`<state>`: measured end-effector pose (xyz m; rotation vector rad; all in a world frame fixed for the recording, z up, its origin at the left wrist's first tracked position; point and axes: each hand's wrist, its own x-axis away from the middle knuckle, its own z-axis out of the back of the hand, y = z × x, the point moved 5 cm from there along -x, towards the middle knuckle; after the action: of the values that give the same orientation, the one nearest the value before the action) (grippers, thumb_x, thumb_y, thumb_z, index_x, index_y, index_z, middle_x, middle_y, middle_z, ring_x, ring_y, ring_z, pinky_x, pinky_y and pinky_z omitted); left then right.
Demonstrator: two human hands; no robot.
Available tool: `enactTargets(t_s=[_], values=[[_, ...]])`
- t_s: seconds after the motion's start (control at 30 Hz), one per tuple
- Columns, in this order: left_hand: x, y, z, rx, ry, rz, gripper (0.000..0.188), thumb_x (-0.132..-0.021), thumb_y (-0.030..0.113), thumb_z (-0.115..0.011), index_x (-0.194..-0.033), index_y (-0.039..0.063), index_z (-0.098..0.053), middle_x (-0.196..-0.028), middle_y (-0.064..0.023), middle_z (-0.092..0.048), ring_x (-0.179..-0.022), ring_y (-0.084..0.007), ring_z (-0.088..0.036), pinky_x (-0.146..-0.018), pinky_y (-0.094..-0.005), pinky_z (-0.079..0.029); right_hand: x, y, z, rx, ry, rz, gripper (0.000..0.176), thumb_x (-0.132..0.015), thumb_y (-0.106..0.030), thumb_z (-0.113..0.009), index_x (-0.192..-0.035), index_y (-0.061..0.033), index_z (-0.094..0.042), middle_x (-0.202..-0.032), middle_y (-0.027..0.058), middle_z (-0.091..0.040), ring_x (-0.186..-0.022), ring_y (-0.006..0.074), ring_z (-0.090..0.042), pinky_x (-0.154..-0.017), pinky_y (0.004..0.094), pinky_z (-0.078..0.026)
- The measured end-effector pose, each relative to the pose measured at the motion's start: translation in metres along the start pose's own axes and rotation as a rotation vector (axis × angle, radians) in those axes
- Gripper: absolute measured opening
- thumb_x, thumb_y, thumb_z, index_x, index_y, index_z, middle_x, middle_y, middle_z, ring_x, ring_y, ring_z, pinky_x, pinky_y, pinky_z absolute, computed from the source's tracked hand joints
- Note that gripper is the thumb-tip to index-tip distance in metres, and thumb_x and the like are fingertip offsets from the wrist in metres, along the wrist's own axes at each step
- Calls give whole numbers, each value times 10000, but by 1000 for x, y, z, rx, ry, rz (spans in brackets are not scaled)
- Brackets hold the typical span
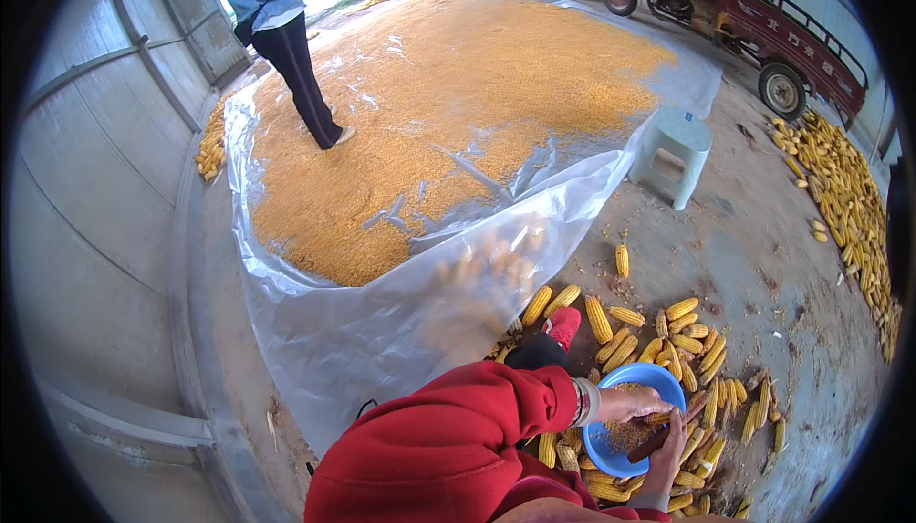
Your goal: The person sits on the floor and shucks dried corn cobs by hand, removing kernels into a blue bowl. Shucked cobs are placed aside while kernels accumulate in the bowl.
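Observation:
My left hand (635,404) reaches over a blue plastic basin (592,444), its fingers on a yellow corn cob (657,419). Against that cob, my right hand (667,450) grips a long, dark reddish-brown tool (647,446) slanting across the basin's right side; its exact kind is unclear. Loose corn kernels (624,436) lie in the basin. Around it on the floor are many unshelled corn cobs (712,403), some under or close against its wall.
Beyond my red shoe (563,327), a plastic sheet (343,337) bears spread kernels (458,79). A person (286,43) stands on it at the left. A pale stool (676,138), a cob heap (851,215) and a cargo tricycle (787,43) are on the right.

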<state>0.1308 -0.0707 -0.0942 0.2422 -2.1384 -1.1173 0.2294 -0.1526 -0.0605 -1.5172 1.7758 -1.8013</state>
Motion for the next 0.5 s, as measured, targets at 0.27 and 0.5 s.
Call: enactTargets(t_s=[0.27,0.5], values=[[22,41,-1,-97,-65,-4,455,-839,499,-579,-752,57,-514,-623,-19,-425,-500,-129,-365,-401,-310,-282,-15,-14,-15,12,-78,-7,392,-813,-405,-623,-1076,-121,-563,-886,25,-543,-766,165,-543,-605,307,-443],[1,23,4,-172,15,-17,443,-857,480,-560,-751,53,-513,-600,17,-418,-522,-111,-398,-456,-285,-349,-7,-19,-20,44,-109,44,310,-827,-390,-607,-989,-130,-567,-828,8,-533,-722,128,-531,-571,260,-427]])
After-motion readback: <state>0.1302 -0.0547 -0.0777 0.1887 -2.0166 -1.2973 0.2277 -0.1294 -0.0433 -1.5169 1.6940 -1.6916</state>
